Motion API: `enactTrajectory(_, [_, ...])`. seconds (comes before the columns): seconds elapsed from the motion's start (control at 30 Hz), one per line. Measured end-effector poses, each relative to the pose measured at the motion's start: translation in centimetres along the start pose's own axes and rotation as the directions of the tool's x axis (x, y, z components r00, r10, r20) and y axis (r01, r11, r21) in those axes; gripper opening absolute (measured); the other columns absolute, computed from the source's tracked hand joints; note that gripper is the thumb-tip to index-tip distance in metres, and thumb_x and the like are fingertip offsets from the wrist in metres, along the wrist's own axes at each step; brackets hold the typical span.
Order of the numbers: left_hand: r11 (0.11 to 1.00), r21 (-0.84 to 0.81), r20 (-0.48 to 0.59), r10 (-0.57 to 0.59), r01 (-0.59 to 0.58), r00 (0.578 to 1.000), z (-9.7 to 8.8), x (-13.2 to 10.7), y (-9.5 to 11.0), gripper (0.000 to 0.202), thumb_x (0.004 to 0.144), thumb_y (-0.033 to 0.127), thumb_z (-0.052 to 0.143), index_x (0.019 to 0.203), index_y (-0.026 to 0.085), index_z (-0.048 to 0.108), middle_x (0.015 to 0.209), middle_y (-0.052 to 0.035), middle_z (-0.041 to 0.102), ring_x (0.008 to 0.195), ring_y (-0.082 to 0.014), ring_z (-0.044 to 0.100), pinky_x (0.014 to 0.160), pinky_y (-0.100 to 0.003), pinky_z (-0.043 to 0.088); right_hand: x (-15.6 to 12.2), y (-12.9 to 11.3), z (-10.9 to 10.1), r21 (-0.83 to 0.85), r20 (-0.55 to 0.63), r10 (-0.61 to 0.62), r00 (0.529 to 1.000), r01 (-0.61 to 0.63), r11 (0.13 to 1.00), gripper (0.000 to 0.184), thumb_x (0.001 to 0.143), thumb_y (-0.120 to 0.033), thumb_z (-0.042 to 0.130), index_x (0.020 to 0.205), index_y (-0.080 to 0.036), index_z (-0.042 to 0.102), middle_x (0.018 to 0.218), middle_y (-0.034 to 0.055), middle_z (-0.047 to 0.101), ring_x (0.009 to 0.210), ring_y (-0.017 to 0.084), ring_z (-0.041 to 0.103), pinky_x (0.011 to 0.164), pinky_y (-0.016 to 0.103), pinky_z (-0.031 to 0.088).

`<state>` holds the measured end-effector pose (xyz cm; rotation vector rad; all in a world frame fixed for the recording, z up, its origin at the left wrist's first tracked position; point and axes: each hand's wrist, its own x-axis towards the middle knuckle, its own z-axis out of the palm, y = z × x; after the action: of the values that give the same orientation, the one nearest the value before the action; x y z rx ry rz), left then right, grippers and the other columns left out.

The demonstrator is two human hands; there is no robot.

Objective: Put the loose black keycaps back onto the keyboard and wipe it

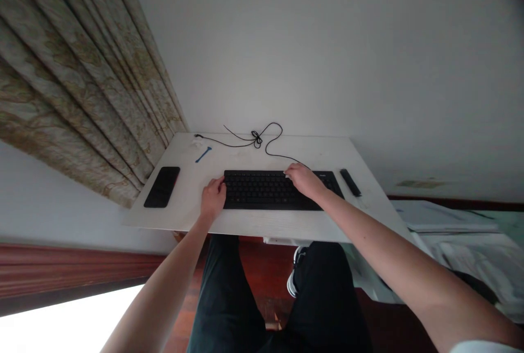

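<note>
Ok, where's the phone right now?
In the head view, the phone lies at the left end of the desk, just left of the left hand and the keyboard.

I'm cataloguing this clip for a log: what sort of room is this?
Probably a home study or bedroom corner: a black keyboard and a phone lie on a white desk, beside a patterned curtain, above a reddish wood floor.
</note>
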<state>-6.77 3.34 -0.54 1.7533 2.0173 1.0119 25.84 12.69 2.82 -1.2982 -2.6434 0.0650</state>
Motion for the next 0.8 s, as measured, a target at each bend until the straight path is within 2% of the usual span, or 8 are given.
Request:
enactTrajectory(0.17, [1.000,0.012,-0.002,-0.003,0.003,1.000,0.1,0.0,0.1,0.038,0.095,0.027,0.043,0.124,0.019,0.067,0.112,-0.0093,0.070,0.106,-0.0238,0.066,0.103,-0.040,0.049,-5.2,6.8,-1.1,-0.039,-0.056,0.139,0.989,-0.141,0.989,0.036,0.085,0.001,0.046,0.097,-0.014,0.077,0.103,0.0130,0.072,0.094,0.023,0.064,0.094,0.037,0.049])
enactTrajectory(0.3, [1.000,0.005,-0.006,0.001,-0.001,1.000,0.1,0.0,0.2,0.039,0.095,0.028,0.043,0.124,0.018,0.067,0.112,-0.0097,0.070,0.107,-0.0240,0.066,0.104,-0.040,0.048,-7.8,9.6,-1.4,0.019,-0.154,0.302,0.941,-0.303,0.953,0.035,0.085,-0.002,0.045,0.093,-0.014,0.078,0.099,0.0124,0.073,0.092,0.023,0.066,0.092,0.035,0.051])
enactTrajectory(0.4, [1.000,0.002,-0.015,0.004,-0.004,1.000,0.1,0.0,0.3,0.038,0.094,0.028,0.043,0.122,0.018,0.068,0.112,-0.0097,0.069,0.108,-0.0239,0.065,0.104,-0.040,0.048,-8.2,9.5,-1.1,0.089,-0.223,0.434,0.873,-0.425,0.901,0.035,0.084,-0.004,0.046,0.093,-0.015,0.078,0.096,0.0113,0.074,0.089,0.022,0.068,0.091,0.035,0.051])
enactTrajectory(0.47, [1.000,0.007,-0.016,0.006,-0.006,1.000,0.1,0.0,0.3,0.038,0.094,0.028,0.044,0.122,0.018,0.067,0.111,-0.0099,0.069,0.106,-0.0237,0.066,0.103,-0.039,0.048,-7.8,8.7,-0.7,0.121,-0.234,0.465,0.854,-0.449,0.885,0.033,0.083,-0.005,0.047,0.092,-0.015,0.077,0.095,0.0114,0.074,0.088,0.022,0.069,0.091,0.035,0.051])
enactTrajectory(0.63, [1.000,0.023,0.001,-0.005,0.005,1.000,0.0,0.0,0.3,0.039,0.092,0.028,0.047,0.124,0.019,0.066,0.109,-0.0088,0.069,0.099,-0.0225,0.066,0.099,-0.038,0.050,-6.4,6.5,-0.8,0.268,-0.176,0.370,0.912,-0.317,0.910,0.024,0.083,-0.009,0.052,0.091,-0.020,0.071,0.092,0.0055,0.075,0.085,0.019,0.069,0.084,0.030,0.050])
enactTrajectory(0.8, [1.000,0.019,0.003,-0.015,0.015,1.000,-0.1,0.0,0.4,0.038,0.092,0.029,0.048,0.124,0.020,0.066,0.108,-0.0080,0.069,0.094,-0.0218,0.067,0.097,-0.037,0.051,-5.9,5.9,-1.8,0.402,-0.116,0.366,0.923,-0.293,0.868,0.009,0.083,-0.019,0.057,0.088,-0.022,0.064,0.086,0.0030,0.074,0.077,0.018,0.066,0.073,0.029,0.048])
